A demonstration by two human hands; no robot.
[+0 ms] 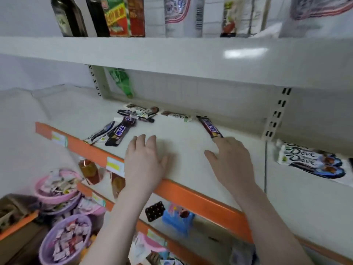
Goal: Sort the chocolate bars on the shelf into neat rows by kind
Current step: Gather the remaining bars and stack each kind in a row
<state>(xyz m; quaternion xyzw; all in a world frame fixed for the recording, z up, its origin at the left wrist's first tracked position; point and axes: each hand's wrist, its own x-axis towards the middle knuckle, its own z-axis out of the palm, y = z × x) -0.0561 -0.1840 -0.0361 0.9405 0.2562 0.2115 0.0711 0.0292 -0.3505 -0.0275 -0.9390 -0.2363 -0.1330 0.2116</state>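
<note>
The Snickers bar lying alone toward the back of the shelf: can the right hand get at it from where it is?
Probably yes. The right hand lies open on the shelf, its fingertips right at the near end of the Snickers bar. Nothing lies between them, and the other bars sit off to the left.

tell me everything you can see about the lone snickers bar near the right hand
The Snickers bar is a long, slim bar in a glossy dark brown wrapper with a blue and white logo along its length. It lies flat on the white shelf, set at a slant, far end toward the back wall and near end toward the front. It sits apart from the jumbled bars to the left, close to a pale Dove bar behind it. The right hand reaches its near end with a fingertip; whether it touches is unclear.
</note>
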